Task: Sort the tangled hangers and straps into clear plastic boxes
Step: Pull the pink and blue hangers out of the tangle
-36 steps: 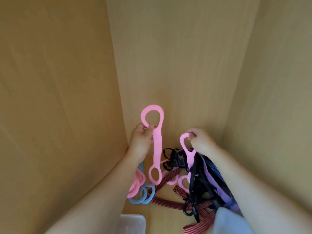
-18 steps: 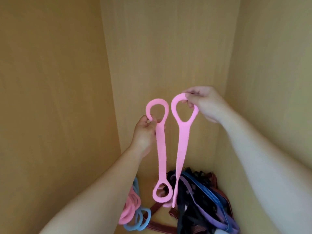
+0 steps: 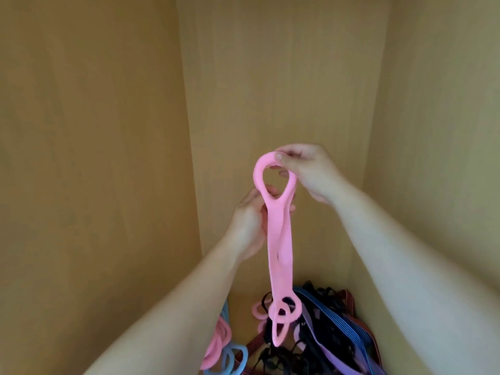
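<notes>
Together now: the two pink straps (image 3: 280, 253) overlap, where a moment ago they hung side by side. My right hand (image 3: 308, 171) pinches the top loops, my left hand (image 3: 249, 223) wraps the stems just below. They dangle over the tangle (image 3: 332, 320) in the back right corner of the cabinet (image 3: 270, 77).

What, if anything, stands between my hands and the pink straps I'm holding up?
Nothing visible does. The right hand pinches the top loop of the pink straps, and the left hand grips them just below it. Their lower loops hang in front of the tangled pile; no clear box is in view.
</notes>
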A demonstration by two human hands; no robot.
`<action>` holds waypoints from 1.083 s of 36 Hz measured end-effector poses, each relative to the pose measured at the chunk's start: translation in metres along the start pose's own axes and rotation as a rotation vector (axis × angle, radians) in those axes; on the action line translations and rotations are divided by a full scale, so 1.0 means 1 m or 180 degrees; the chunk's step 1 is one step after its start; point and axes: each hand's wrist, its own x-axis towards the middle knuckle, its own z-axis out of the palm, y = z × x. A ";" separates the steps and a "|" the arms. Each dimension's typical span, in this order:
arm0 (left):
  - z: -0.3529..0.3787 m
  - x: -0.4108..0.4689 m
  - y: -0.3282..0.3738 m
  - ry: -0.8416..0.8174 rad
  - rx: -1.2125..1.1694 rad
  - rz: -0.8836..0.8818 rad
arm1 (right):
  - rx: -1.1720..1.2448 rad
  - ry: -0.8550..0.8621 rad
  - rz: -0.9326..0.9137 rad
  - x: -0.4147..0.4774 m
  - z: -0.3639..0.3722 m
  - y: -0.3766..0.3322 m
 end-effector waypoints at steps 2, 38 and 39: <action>-0.002 -0.002 0.000 0.0100 -0.0073 0.0007 | 0.0182 -0.0044 0.0057 -0.002 0.001 0.002; -0.120 -0.052 -0.074 0.2189 0.0978 -0.0217 | -0.2079 -0.1764 0.1383 -0.086 0.089 0.219; -0.122 -0.053 -0.076 0.2268 0.0992 -0.0244 | -0.2255 -0.1982 0.1372 -0.090 0.093 0.226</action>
